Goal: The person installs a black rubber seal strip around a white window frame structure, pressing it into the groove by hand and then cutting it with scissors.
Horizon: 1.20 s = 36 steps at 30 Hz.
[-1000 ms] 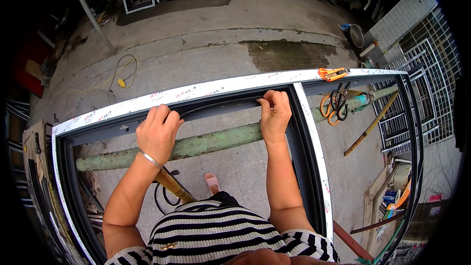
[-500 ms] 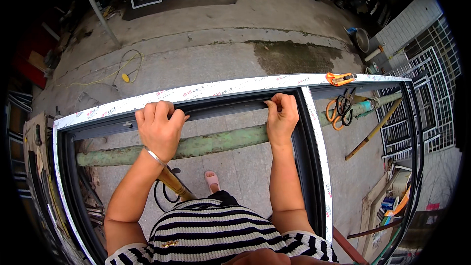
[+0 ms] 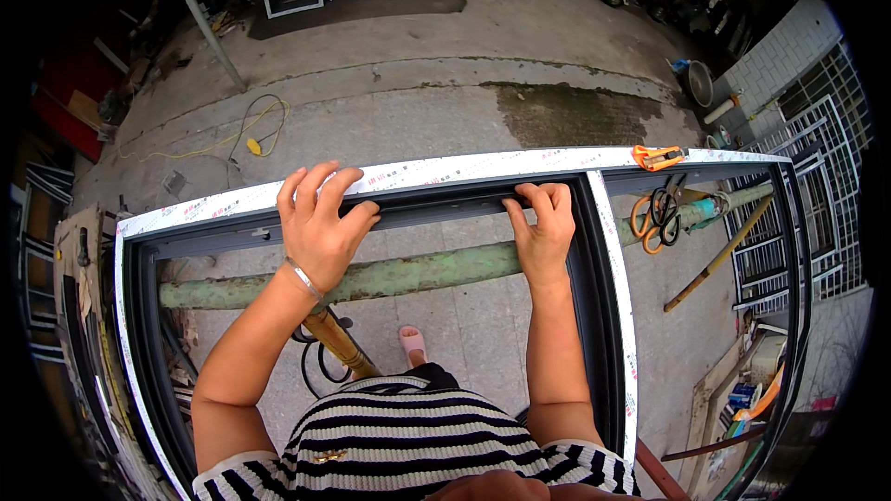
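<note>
A large window frame point(image 3: 445, 167), dark with white printed film on its faces, lies in front of me across a green pole point(image 3: 422, 275). A thin black strip point(image 3: 445, 201) runs along the inner groove of its far bar. My left hand point(image 3: 325, 232) spreads its fingers over the bar's top, its thumb at the inner edge by the strip. Nearer the frame's upright divider, my right hand point(image 3: 543, 232) bends its fingers at the groove, thumb and forefinger against the strip. What lies under these fingertips is partly hidden.
An orange utility knife point(image 3: 657, 159) rests on the far bar, right of the divider. Scissors point(image 3: 663, 209) with black handles and orange-handled ones point(image 3: 647, 227) hang by the green pole. Below it are a yellow pole point(image 3: 342, 341) and my pink slipper point(image 3: 411, 339). A yellow cable point(image 3: 255, 144) lies beyond.
My left fingers have straightened and spread across the bar's top, where they were curled at its inner edge. My right thumb and forefinger have moved slightly apart. The view has shifted a little.
</note>
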{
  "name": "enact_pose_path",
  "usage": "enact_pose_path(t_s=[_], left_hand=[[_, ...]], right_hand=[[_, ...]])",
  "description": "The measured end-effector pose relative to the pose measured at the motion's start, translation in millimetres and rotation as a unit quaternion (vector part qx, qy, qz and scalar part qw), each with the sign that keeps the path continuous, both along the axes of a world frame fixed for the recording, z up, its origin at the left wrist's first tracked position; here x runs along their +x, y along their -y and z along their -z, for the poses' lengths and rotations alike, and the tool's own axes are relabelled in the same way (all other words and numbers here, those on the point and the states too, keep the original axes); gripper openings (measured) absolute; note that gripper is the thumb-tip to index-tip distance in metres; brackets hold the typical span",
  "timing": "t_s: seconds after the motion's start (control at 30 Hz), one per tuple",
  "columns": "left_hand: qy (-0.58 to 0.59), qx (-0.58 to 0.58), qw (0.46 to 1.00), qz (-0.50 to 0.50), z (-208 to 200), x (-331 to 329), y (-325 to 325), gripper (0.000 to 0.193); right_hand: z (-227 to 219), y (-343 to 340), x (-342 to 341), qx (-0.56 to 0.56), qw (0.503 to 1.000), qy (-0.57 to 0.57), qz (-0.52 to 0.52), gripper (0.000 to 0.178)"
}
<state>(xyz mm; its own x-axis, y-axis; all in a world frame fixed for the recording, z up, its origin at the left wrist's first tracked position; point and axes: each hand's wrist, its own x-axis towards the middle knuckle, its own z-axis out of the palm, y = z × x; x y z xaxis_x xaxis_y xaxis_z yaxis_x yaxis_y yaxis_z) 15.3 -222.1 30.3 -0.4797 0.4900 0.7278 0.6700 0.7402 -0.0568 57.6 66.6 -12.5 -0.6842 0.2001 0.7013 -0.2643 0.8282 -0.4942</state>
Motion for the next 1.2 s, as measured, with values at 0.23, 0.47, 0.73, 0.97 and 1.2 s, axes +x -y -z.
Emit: enact_pose_path(t_s=[0.23, 0.47, 0.73, 0.97, 1.2], left_hand=[[-0.019, -0.022, 0.999, 0.043, 1, -7, 3, 0.018], [0.037, -0.070, 0.993, 0.085, -1, -18, 6, 0.035], [0.086, -0.105, 0.987, 0.088, -11, -29, -3, 0.079], [0.088, -0.090, 0.990, 0.069, -5, -26, -10, 0.076], [0.116, -0.095, 0.987, 0.065, -7, -25, -20, 0.078]], right_hand=[[7, 0, -4, 0.029, 0.999, 0.002, 0.020, 0.032], [-13, 12, 0, 0.170, 0.981, -0.028, 0.094, 0.065], [-27, 61, -29, 0.217, 0.970, 0.026, -0.103, 0.083], [-28, 66, -33, 0.211, 0.969, -0.017, -0.126, 0.071], [-24, 60, -34, 0.207, 0.970, -0.021, -0.124, 0.071]])
